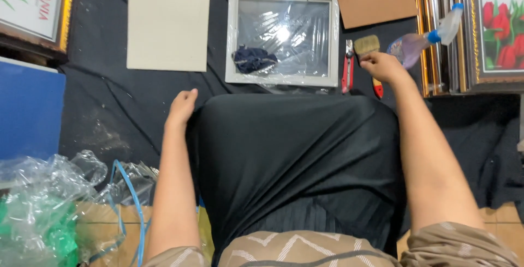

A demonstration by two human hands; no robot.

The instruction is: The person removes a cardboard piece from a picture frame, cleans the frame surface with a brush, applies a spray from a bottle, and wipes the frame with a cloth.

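My right hand [383, 66] is closed narrow around the handle of the paintbrush [367, 46]; bristles point to 11 o'clock, long axis running 11 to 5. White picture frame [282, 36] lies at 9 o'clock, box cutter [348, 66] between. Left hand [182, 106] loose, empty, resting on my black skirt [295, 163], well apart.

I wore a black pleated skirt [295, 158] and a tan top with pale zigzag lines [284, 248], my forearms bare.
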